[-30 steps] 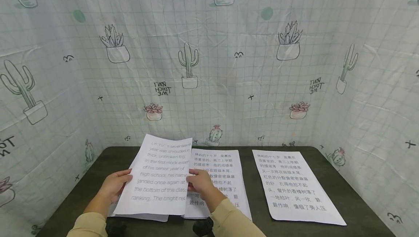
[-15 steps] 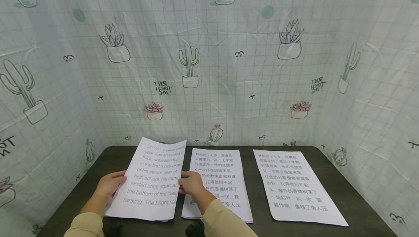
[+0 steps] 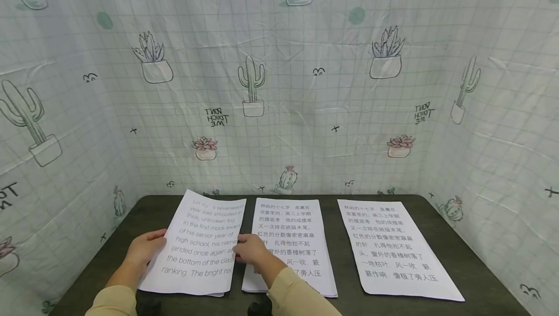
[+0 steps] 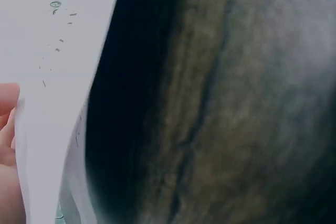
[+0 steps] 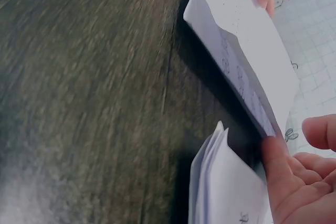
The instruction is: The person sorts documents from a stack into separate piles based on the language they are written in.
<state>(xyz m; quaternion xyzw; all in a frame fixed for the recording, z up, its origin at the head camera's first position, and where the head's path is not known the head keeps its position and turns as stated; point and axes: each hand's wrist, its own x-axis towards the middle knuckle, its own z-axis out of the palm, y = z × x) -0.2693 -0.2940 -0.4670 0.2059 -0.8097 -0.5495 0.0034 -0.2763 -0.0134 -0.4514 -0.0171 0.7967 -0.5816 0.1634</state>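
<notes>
A white sheet of paper (image 3: 201,248) printed in English lies at the left on other sheets, its far corner raised and its surface bowed. My left hand (image 3: 144,252) holds its left edge; in the left wrist view the fingers (image 4: 8,98) lie right at the paper's edge. At the right edge my right hand (image 3: 253,250) touches the paper with one digit, and in the right wrist view its thumb and forefinger stand apart. Beneath that hand lies a stack of sheets (image 3: 288,219) with Chinese print, partly hidden by the hand and sleeve.
A further printed sheet (image 3: 384,248) lies on the right side of the dark table (image 3: 476,267). Behind the table hangs a pale curtain (image 3: 279,88) with cactus drawings, also along both sides.
The English sheet has come down and to the left onto the sheets below it, both hands moving with it. The right hand's finger and thumb have loosened at its edge.
</notes>
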